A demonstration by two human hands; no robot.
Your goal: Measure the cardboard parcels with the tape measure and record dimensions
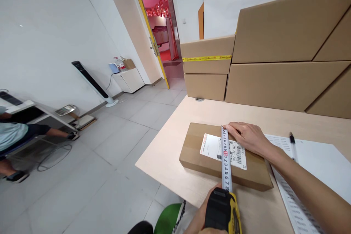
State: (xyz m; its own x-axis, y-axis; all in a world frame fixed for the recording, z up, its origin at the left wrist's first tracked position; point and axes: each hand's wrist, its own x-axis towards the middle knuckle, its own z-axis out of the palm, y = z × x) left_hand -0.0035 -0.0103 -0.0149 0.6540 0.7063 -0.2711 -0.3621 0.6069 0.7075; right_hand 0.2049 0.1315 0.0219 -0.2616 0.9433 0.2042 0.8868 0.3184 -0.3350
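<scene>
A brown cardboard box [193, 142] with a white shipping label [210, 145] lies flat near the table's left edge. Across its top runs the extended blade of a tape measure [219, 210], whose black and yellow case sits in my left hand [201, 214] at the near side of the box. My right hand [246, 135] is closed at the far edge, fingers pinching the blade's end against the box. Printed numbers on the blade face up and cover part of the label.
Large cardboard cartons [285, 80] are stacked along the back of the table [164, 153]. To the right, a black pen [293, 142] rests on printed paper sheets [315, 164]. A seated person [16, 135] is at far left, near a floor scale [82, 121]. A door [152, 33] stands open behind.
</scene>
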